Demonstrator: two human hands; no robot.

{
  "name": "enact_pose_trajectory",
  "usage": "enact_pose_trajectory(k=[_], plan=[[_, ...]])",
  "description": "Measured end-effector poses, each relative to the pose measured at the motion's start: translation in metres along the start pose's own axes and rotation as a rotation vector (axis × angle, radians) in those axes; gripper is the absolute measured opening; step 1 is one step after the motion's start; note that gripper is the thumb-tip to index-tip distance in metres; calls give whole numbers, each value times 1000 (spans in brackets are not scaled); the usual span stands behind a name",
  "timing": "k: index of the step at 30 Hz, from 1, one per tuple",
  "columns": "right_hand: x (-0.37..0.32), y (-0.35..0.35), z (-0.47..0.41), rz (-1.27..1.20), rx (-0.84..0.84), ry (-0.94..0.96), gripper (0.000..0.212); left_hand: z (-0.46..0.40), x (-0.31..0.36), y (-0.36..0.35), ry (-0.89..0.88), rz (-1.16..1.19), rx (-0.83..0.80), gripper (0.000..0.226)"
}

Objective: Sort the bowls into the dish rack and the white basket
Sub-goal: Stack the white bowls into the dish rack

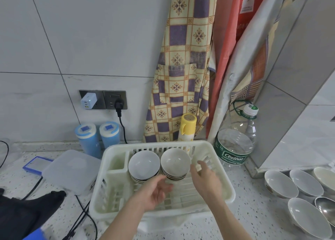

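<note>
Both hands hang empty with relaxed fingers over the dish rack [224, 190], the left hand [154, 194] just below the two tilted striped bowl stacks [144, 164], while the unsorted bowls [279, 181] lie well off beyond the nearer right hand [205, 180].

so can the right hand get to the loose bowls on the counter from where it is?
Probably yes. The right hand is open and holds nothing, over the rack, and the bowls lie uncovered on the counter to its right, with only the rack's low rim between.
</note>
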State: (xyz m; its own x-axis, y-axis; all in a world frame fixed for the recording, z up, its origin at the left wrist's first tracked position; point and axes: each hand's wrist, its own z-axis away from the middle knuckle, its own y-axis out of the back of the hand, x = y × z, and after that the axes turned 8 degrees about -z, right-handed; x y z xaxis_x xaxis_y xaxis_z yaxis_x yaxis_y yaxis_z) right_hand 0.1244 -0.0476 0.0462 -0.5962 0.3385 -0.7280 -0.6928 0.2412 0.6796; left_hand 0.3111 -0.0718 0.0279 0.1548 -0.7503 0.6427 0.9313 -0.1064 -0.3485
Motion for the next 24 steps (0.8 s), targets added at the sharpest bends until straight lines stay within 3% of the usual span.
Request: enact_pose_trajectory(k=[3,8,15,24], plan=[[2,21,30,-82,86,97,38,16,-11,4,-15,92,-68,24],[37,46,72,-407,123,-19,24,39,-33,-13,-72,193,-125,42],[109,92,84,-552,162,-165,24,50,-76,-78,-89,114,-103,37],[212,196,63,-602,157,-180,22,33,-163,-213,-211,-38,66,8]])
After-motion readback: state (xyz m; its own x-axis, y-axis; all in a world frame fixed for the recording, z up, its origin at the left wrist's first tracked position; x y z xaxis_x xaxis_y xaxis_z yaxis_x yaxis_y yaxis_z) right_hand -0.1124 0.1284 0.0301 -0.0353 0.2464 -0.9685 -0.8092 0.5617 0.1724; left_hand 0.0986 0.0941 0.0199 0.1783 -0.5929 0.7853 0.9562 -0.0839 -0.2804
